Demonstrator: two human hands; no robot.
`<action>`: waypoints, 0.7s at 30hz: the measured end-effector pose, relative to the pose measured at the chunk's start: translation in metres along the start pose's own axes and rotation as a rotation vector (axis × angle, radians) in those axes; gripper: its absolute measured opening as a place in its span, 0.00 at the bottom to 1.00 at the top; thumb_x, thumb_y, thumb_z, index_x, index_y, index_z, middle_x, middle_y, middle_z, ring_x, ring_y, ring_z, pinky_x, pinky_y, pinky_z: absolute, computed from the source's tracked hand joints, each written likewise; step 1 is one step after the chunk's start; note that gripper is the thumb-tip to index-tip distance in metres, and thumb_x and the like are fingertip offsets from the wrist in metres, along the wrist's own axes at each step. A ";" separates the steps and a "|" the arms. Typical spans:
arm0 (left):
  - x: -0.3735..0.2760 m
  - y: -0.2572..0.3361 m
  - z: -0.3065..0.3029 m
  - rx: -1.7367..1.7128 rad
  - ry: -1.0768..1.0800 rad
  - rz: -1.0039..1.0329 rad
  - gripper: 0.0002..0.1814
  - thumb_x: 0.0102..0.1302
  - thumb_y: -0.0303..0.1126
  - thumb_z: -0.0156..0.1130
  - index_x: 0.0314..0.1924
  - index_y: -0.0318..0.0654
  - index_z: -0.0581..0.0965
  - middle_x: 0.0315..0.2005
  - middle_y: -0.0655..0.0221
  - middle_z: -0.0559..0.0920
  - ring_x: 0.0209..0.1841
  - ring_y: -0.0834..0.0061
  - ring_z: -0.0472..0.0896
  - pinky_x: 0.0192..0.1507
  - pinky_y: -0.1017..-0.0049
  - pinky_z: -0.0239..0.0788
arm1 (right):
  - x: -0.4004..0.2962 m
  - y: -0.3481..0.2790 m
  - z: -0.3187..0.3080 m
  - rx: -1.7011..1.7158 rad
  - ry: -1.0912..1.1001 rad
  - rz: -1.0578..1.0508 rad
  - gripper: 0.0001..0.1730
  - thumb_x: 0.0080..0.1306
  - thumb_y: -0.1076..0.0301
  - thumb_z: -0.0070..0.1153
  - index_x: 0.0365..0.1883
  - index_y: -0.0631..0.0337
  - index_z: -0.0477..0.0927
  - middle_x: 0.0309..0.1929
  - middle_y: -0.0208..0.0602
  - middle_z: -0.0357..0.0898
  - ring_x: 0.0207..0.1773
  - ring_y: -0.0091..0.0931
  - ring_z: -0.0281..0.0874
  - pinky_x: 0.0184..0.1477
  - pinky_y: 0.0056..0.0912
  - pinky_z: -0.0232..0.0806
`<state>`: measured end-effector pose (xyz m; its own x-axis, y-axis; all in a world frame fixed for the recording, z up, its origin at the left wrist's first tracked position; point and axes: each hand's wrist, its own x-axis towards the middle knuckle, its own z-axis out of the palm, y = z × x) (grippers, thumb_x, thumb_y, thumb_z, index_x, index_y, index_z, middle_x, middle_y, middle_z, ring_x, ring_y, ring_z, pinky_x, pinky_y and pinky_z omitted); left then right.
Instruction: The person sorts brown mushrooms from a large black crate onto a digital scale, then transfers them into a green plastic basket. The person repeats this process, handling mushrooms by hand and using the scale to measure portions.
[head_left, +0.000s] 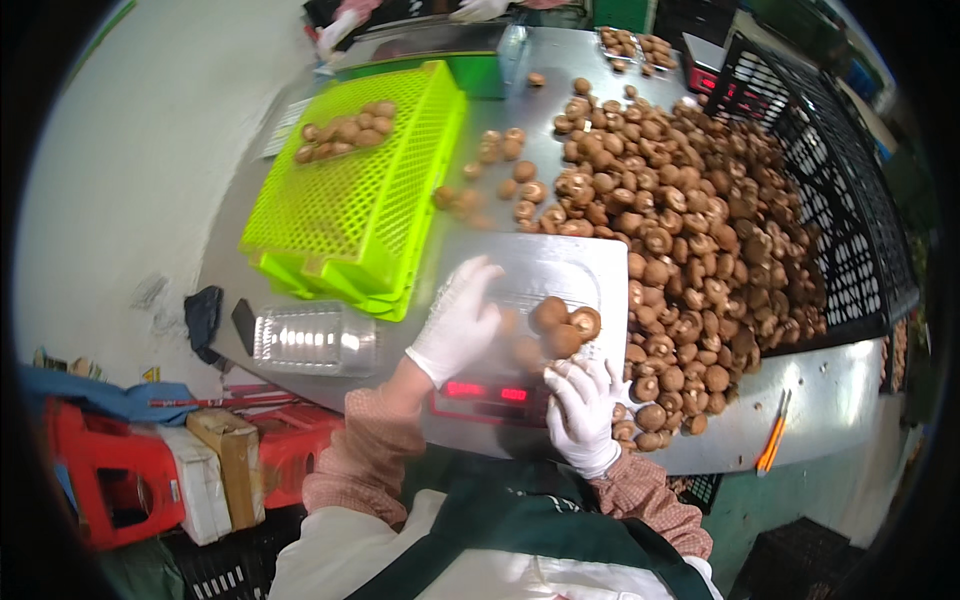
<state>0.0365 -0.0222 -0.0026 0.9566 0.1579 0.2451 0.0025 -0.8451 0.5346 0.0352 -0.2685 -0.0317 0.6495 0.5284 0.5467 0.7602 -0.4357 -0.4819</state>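
Observation:
My left hand (459, 324), in a white glove, is over the left side of a digital scale (611, 262), its thumb and fingers apart. A clear plastic tray (517, 281) appears to lie on the silver weighing plate. Several brown mushrooms (559, 330) sit at the tray's right part, and a blurred one is close to my left thumb. At the plate's front right corner is my gloved right hand (583, 412), palm down, beside the edge of a large mushroom heap (675, 225). Whether anything is under its fingers is hidden.
A lime-green crate (337, 195) bears a filled tray of mushrooms (349, 131). Empty clear trays (315, 339) lie at left. A black crate (832, 195) is tipped behind the heap. An orange utility knife (774, 439) lies near the right edge. Another person's gloved hands (480, 9) show beyond.

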 end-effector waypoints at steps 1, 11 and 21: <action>0.006 -0.001 0.014 0.103 -0.002 0.064 0.24 0.63 0.29 0.56 0.60 0.36 0.73 0.63 0.49 0.73 0.68 0.48 0.68 0.69 0.60 0.60 | -0.006 -0.001 -0.006 0.005 -0.015 -0.002 0.24 0.52 0.76 0.59 0.50 0.57 0.81 0.51 0.34 0.79 0.59 0.35 0.73 0.69 0.48 0.50; 0.031 0.008 0.024 0.404 -0.326 -0.062 0.37 0.71 0.57 0.53 0.69 0.37 0.68 0.66 0.47 0.70 0.69 0.44 0.65 0.69 0.51 0.54 | -0.084 0.052 -0.048 -0.213 -0.011 0.353 0.23 0.57 0.74 0.59 0.53 0.56 0.78 0.50 0.35 0.77 0.60 0.36 0.71 0.71 0.50 0.46; 0.038 0.145 0.078 0.019 -0.173 0.443 0.16 0.62 0.30 0.65 0.49 0.35 0.79 0.42 0.57 0.84 0.44 0.55 0.82 0.49 0.60 0.73 | -0.082 0.138 -0.043 -0.630 -0.109 0.479 0.27 0.59 0.62 0.65 0.57 0.55 0.78 0.47 0.35 0.74 0.56 0.35 0.70 0.71 0.53 0.49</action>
<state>0.0955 -0.1788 0.0212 0.9013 -0.3059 0.3069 -0.4128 -0.8213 0.3937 0.0873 -0.4035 -0.1139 0.9274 0.2337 0.2920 0.2863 -0.9460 -0.1523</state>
